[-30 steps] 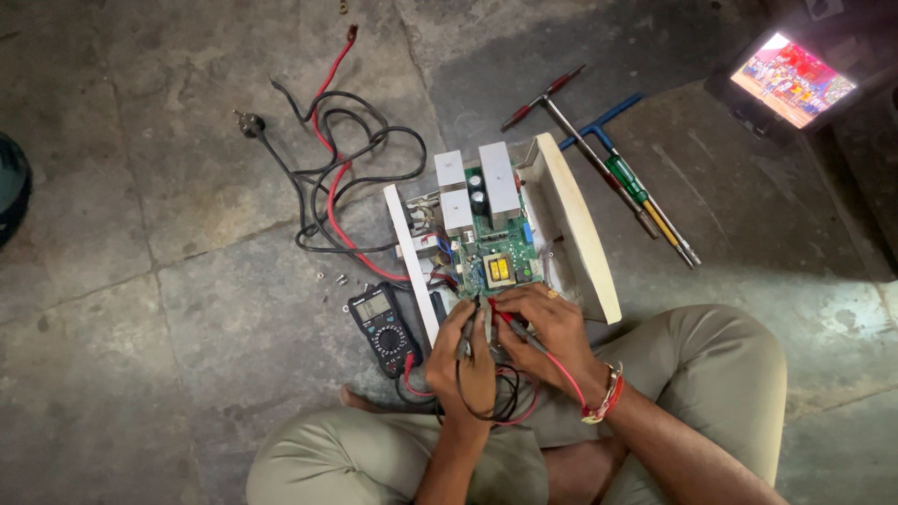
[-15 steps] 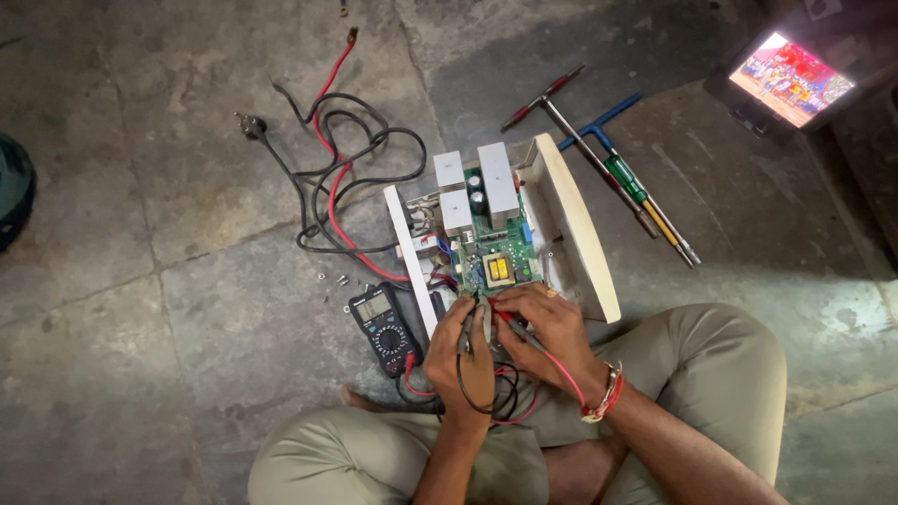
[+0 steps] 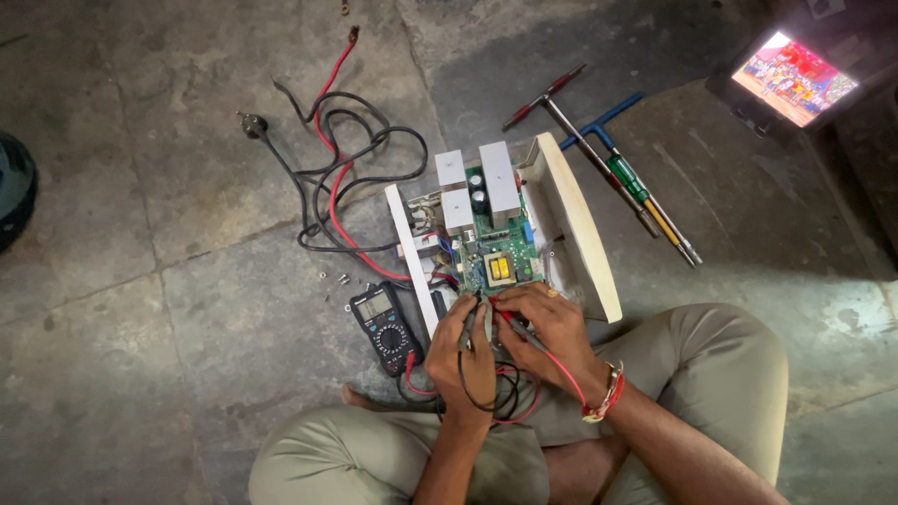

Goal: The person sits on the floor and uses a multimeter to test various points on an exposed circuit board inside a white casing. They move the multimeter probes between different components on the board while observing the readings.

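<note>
The tips of the thin red and black test sticks are hidden under the fingers [image 3: 472, 313], so where they touch the green circuit board [image 3: 499, 251] cannot be seen. The round dark thing [image 3: 14, 192] is cut off at the left edge. The small black meter's screen [image 3: 378, 304] is too tiny to read.

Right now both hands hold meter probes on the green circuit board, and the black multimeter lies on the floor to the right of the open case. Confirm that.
Not quite. The head view shows the black multimeter to the left of the open case, not the right. The rest stands: left hand and right hand hold meter probes on the green circuit board.
</note>
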